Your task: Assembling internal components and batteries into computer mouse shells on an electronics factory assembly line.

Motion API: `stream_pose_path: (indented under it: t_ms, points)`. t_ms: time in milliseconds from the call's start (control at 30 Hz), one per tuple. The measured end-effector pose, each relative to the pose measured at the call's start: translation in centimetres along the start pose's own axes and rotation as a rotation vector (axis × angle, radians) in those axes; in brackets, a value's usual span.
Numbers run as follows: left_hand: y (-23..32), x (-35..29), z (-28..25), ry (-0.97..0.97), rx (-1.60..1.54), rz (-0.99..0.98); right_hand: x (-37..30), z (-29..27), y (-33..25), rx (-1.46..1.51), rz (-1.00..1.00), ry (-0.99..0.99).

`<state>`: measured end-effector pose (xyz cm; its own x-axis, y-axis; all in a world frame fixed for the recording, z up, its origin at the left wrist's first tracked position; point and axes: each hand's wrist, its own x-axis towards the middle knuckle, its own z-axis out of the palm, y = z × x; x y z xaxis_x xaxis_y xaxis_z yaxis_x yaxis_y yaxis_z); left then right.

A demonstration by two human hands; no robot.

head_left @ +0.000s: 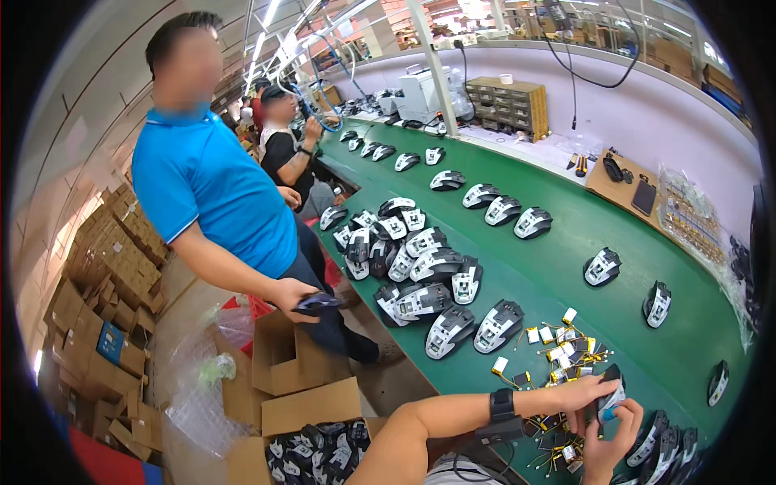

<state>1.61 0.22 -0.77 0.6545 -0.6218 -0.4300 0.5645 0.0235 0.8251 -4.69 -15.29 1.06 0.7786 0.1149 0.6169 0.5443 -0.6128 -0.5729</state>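
My left hand (pixel 584 394), a dark band on its wrist, is closed on a black and grey computer mouse shell (pixel 613 391). My right hand (pixel 616 437) grips the same mouse shell from the near side, with something blue on a fingertip. Small silver battery packs (pixel 558 353) with thin wires lie in a loose heap beside and under my left hand. Close to my right hand, several more mouse shells (pixel 664 449) stand in a cluster at the lower right. What my fingers press on the shell is partly hidden.
A green workbench (pixel 558 267) carries a pile of mouse shells (pixel 420 263) and a spaced line of others. An open carton (pixel 315 404) full of shells stands on the floor at left. A person in a blue shirt (pixel 214 190) stands beside the bench, holding a dark object; another sits beyond.
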Motion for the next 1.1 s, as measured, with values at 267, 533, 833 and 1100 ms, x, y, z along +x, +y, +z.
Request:
stream_pose_path:
  t_ms: [267, 533, 833, 1100]
  points:
    - [-0.4, -6.3, 1.7, 0.436, 0.997, 0.677, 0.8, -1.6, 1.5, 0.013, 0.003, -0.155]
    - [-1.6, -23.3, 4.7, 1.323, 1.059, 0.705, 0.0, -0.8, 1.9, -0.050, 0.019, -0.195]
    - [-4.2, -28.1, 3.2, 1.886, 1.559, 0.292, -0.3, -0.7, 1.8, -0.035, 0.024, -0.219]
    - [-4.1, -27.2, 1.9, 1.967, 1.568, 0.229, -0.4, -1.0, 1.9, -0.008, 0.058, -0.193]
